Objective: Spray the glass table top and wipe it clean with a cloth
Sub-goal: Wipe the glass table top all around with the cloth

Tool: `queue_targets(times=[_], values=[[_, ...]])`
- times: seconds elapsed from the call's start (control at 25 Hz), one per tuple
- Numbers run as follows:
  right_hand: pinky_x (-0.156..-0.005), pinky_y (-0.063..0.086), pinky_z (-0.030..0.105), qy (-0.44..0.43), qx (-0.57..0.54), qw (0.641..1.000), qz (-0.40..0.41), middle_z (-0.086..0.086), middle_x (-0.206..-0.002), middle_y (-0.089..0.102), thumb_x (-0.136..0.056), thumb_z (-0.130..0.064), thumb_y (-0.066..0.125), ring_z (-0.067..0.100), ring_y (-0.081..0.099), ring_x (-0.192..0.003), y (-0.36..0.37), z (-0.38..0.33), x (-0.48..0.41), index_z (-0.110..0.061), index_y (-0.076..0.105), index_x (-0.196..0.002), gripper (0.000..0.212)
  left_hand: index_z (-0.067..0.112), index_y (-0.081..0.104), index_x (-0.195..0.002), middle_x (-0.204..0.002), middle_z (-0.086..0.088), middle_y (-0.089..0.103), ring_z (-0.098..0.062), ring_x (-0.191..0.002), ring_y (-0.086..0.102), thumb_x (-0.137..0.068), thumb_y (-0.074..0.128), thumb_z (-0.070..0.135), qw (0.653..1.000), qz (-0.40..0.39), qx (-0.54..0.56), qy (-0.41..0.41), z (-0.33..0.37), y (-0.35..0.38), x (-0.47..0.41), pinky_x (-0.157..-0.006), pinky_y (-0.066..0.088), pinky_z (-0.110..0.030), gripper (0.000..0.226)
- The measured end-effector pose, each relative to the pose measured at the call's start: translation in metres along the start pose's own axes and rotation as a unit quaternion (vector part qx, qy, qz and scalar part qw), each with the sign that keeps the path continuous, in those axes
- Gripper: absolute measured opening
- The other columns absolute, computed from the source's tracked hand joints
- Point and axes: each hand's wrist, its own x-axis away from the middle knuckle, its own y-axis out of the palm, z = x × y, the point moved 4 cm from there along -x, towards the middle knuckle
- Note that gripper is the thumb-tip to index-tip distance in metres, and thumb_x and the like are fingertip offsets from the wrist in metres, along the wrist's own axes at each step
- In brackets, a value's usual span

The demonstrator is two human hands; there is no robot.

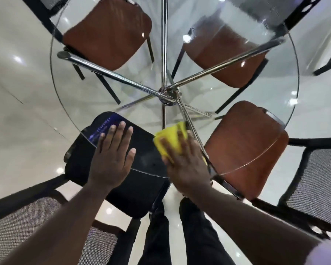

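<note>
One yellow cloth (169, 139) under right hand (187, 165)

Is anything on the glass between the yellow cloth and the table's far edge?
Nothing visible lies on the glass table top ahead of the yellow cloth. Chair seats and chrome legs are beneath the glass; the left hand rests flat beside it.

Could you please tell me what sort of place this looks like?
Probably a dining or meeting area: a round glass table top on chrome legs, brown-seated chairs around it, and a glossy pale tiled floor.
</note>
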Motion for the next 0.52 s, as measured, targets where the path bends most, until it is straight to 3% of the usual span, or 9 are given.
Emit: queue_targets(times=[0.08,0.12,0.2,0.28,0.32,0.4,0.44,0.48,0.52], values=[[-0.133,0.022,0.050,-0.168,0.032,0.985,0.003,0.008,-0.180,0.026,-0.114,-0.050,0.047,0.036,0.020,-0.168,-0.001,-0.007,-0.031,-0.045,0.041,-0.165,0.051,0.016,0.017,-0.167,-0.176,-0.009,0.010,-0.030,-0.163,0.012,-0.108,0.039,0.041,1.000,-0.005,-0.005,-0.015,-0.008,-0.001,-0.002,-0.129,0.020,-0.055,0.068],[-0.132,0.027,0.056,-0.202,0.061,0.977,0.032,0.009,-0.177,0.035,-0.115,-0.042,0.050,0.042,0.026,-0.165,-0.006,0.008,-0.044,-0.038,0.048,-0.161,0.047,0.017,0.015,-0.168,-0.177,-0.009,0.008,-0.029,-0.163,0.009,-0.108,0.038,0.042,1.000,-0.014,-0.003,-0.018,-0.010,-0.003,-0.003,-0.130,0.019,-0.055,0.069],[-0.122,0.035,0.070,-0.066,0.090,0.991,0.075,0.012,-0.174,0.039,-0.116,-0.031,0.044,0.057,0.027,-0.160,-0.028,0.055,-0.055,-0.027,0.046,-0.158,0.042,0.016,0.011,-0.168,-0.177,-0.008,0.004,-0.029,-0.164,0.005,-0.107,0.034,0.047,0.999,-0.035,0.002,-0.019,-0.010,-0.004,-0.007,-0.130,0.018,-0.057,0.072],[-0.127,0.027,0.069,0.218,0.025,0.973,0.064,0.015,-0.181,0.019,-0.116,-0.045,0.029,0.055,0.013,-0.164,-0.032,0.087,-0.035,-0.035,0.031,-0.168,0.052,0.015,0.011,-0.168,-0.177,-0.006,0.004,-0.028,-0.164,0.006,-0.107,0.032,0.051,0.999,-0.047,-0.002,-0.008,-0.003,-0.004,-0.018,-0.128,0.018,-0.060,0.074],[-0.132,0.020,0.066,0.220,0.029,0.974,0.045,0.015,-0.183,0.010,-0.116,-0.053,0.023,0.050,0.007,-0.166,-0.029,0.082,-0.031,-0.039,0.025,-0.171,0.057,0.014,0.013,-0.168,-0.177,-0.006,0.006,-0.028,-0.163,0.008,-0.107,0.033,0.051,0.999,-0.053,-0.005,-0.003,0.000,-0.003,-0.029,-0.127,0.019,-0.061,0.074],[-0.136,0.018,0.055,-0.082,0.064,0.994,-0.039,0.009,-0.183,0.013,-0.114,-0.060,0.027,0.040,0.012,-0.168,-0.027,0.059,-0.046,-0.046,0.030,-0.169,0.057,0.014,0.014,-0.167,-0.177,-0.005,0.007,-0.028,-0.163,0.012,-0.106,0.034,0.054,0.998,-0.059,-0.012,-0.004,0.006,0.003,-0.055,-0.127,0.018,-0.061,0.075],[-0.135,0.022,0.049,-0.238,0.075,0.966,-0.063,0.006,-0.182,0.019,-0.113,-0.060,0.037,0.037,0.020,-0.168,-0.032,0.067,-0.064,-0.049,0.036,-0.166,0.054,0.015,0.013,-0.168,-0.177,-0.004,0.006,-0.027,-0.163,0.011,-0.106,0.034,0.055,0.998,-0.060,-0.016,0.000,0.009,0.004,-0.065,-0.128,0.016,-0.061,0.077],[-0.132,0.029,0.049,-0.295,0.079,0.950,-0.067,0.005,-0.182,0.021,-0.112,-0.058,0.044,0.035,0.024,-0.166,-0.040,0.085,-0.095,-0.050,0.040,-0.164,0.053,0.016,0.011,-0.168,-0.177,-0.003,0.005,-0.026,-0.163,0.009,-0.106,0.033,0.057,0.998,-0.064,-0.016,0.006,0.012,0.007,-0.078,-0.128,0.014,-0.061,0.078],[-0.130,0.035,0.051,-0.264,0.081,0.960,-0.045,0.006,-0.182,0.019,-0.111,-0.057,0.043,0.034,0.025,-0.166,-0.048,0.106,-0.131,-0.049,0.040,-0.164,0.054,0.017,0.009,-0.168,-0.177,-0.003,0.003,-0.026,-0.164,0.008,-0.105,0.031,0.058,0.998,-0.066,-0.015,0.010,0.014,0.008,-0.092,-0.129,0.013,-0.061,0.078]])
